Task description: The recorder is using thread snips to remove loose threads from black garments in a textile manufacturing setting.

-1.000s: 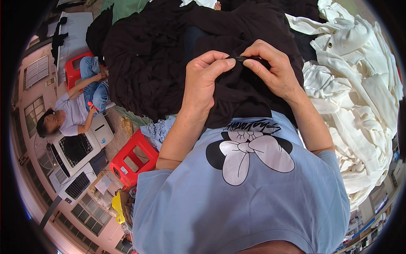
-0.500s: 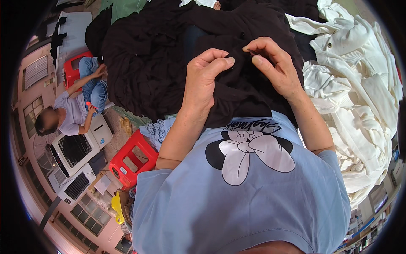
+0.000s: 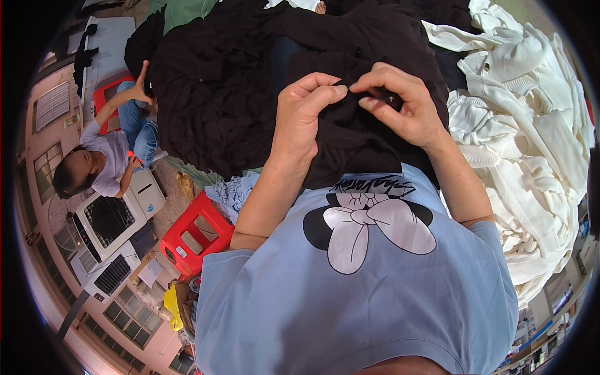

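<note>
A black garment (image 3: 350, 134) was found bunched on the lap, directly above the hem of the light blue shirt (image 3: 350, 294), and was held up at chest level by both hands. The left hand (image 3: 303, 119) was seen closed on a fold of the cloth, thumb and forefinger pinched together at the fold's upper edge. The right hand (image 3: 400, 103) was seen closed likewise, its fingertips brought against those of the left; a small dark object was noted between its fingers, but what it was could not be made out. The two hands were touching at the pinch.

Beyond the hands, the garment was seen to merge into a large heap of black cloth (image 3: 225, 81), which filled the upper middle of the view; the boundary between garment and heap could not be told. On the right, the heap was bordered by a pile of cream cloth (image 3: 525, 144), the two piles touching along a ragged edge. Little open room was left around the hands, cloth being close on three sides.

To the left, lower down, a red stool (image 3: 197, 234) was observed just beside the left forearm. Further left, another person (image 3: 106, 156) was seen seated by a white machine (image 3: 115, 215), one arm raised to the edge of the black heap.
</note>
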A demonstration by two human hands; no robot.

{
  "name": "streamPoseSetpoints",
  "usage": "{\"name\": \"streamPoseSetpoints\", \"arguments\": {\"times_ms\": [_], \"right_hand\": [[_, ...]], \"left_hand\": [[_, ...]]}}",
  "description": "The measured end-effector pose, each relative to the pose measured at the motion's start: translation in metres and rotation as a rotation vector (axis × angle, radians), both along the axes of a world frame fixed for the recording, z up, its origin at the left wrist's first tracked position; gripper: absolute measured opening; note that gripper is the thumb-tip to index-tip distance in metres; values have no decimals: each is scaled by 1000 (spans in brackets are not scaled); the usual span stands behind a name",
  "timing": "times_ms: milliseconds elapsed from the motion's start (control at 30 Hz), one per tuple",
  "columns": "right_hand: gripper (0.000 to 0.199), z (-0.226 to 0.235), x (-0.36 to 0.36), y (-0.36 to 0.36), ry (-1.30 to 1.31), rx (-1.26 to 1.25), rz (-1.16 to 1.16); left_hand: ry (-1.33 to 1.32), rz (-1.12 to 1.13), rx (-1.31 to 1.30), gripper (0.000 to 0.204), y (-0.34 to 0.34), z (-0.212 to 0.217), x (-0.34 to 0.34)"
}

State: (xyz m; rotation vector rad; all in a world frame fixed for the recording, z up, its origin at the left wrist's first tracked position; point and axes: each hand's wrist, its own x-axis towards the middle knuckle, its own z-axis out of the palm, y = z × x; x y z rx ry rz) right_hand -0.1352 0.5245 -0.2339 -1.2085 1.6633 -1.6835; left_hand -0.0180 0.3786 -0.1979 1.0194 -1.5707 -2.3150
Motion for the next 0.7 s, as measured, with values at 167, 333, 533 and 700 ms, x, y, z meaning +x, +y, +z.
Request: {"name": "streamPoseSetpoints", "arguments": {"times_ms": [167, 333, 533, 700], "right_hand": [[18, -7, -12, 0, 165, -57, -175], [21, -19, -29, 9, 312, 443, -361], [11, -27, -38, 16, -154, 303, -131], [12, -29, -38, 16, -175, 157, -207]], "left_hand": [[24, 15, 24, 10, -3, -4, 1], [16, -85, -231, 9, -30, -11, 0], [19, -336, -823, 34, -34, -24, -23], [-88, -575, -654, 32, -22, -21, -42]]}}
